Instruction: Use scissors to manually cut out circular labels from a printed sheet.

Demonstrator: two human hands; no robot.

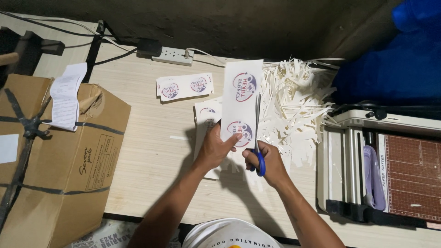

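Observation:
My left hand (215, 148) pinches the lower edge of a long white printed sheet (241, 102) bearing two round red-and-blue logos, and holds it upright over the desk. My right hand (268, 161) grips blue-handled scissors (258, 138); their blades run up along the sheet's right edge. Under the sheet lies a stack of similar printed sheets (205, 115). A second stack of cut printed strips (184, 86) rests farther back on the desk.
A heap of white paper offcuts (296, 105) lies right of the sheet. A paper cutter (386, 170) stands at the right edge, a taped cardboard box (55, 156) at the left. At the back wall sit a white power strip (172, 55) and, further right, a blue bag (390, 69).

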